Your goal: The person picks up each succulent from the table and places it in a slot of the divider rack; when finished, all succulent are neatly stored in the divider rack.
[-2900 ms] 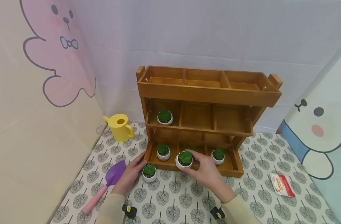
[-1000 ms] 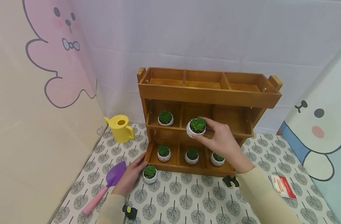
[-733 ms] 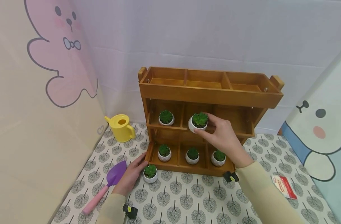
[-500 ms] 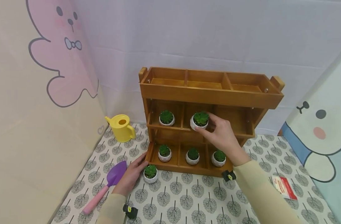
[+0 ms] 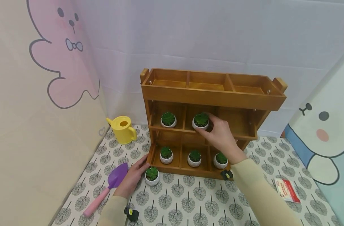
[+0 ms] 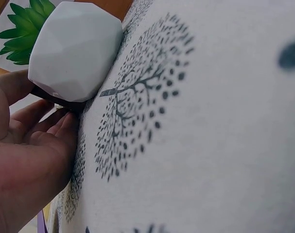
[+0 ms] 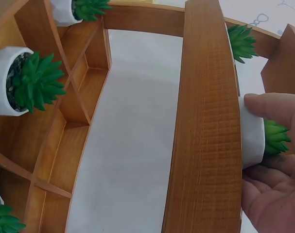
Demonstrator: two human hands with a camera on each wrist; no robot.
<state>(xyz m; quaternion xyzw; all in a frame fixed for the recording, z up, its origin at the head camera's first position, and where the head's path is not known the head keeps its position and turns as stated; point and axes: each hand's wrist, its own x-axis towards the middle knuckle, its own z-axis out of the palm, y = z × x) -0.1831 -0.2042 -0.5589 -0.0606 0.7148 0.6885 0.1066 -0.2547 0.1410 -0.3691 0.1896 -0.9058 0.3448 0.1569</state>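
My right hand (image 5: pixel 219 133) pinches a small potted succulent (image 5: pixel 200 121), green in a white faceted pot, in the middle compartment of the wooden plant shelf's (image 5: pixel 211 94) second tier. In the right wrist view the thumb lies on the white pot (image 7: pixel 252 133), whose lower part is behind the tier's front board (image 7: pixel 205 116). My left hand (image 5: pixel 134 175) grips the front left corner of the bottom tier, thumb on one side and curled fingers on the other. Right beside that thumb, another potted succulent (image 6: pixel 74 51) stands on the tablecloth.
One potted succulent (image 5: pixel 168 119) sits in the second tier's left compartment. The bottom tier holds succulents at left (image 5: pixel 166 155), middle (image 5: pixel 194 158) and right (image 5: pixel 220 160). A yellow watering can (image 5: pixel 121 130), a purple trowel (image 5: pixel 117 175) and a red-white packet (image 5: pixel 287 190) lie around the shelf.
My right hand has lifted its succulent from in front of the bottom tier up to the second tier, then lowered it into the middle compartment. The left hand has stayed at the corner.
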